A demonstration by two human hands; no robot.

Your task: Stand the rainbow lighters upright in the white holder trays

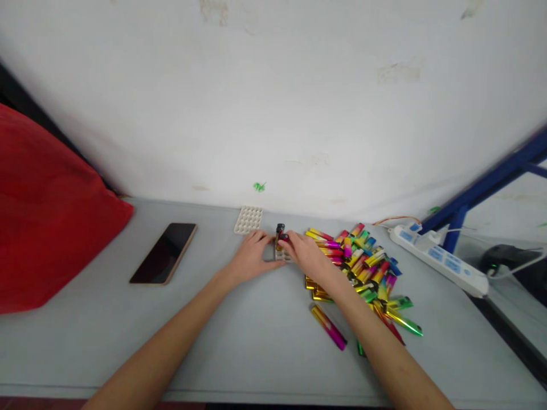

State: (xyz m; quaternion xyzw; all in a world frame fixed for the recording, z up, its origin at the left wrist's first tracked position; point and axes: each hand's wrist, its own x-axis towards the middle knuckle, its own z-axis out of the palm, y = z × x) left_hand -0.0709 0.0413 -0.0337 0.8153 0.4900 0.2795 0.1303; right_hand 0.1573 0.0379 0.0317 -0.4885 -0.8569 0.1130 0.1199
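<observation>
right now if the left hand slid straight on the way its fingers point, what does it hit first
Most likely the small pale tray with dark-topped lighters standing in it, which the left hand already seems to touch; depth there is hard to judge.

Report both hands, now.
Left hand: open, thumb and fingers spread at the small pale tray.
Right hand: closed, fingers pinching a black-topped item.
</observation>
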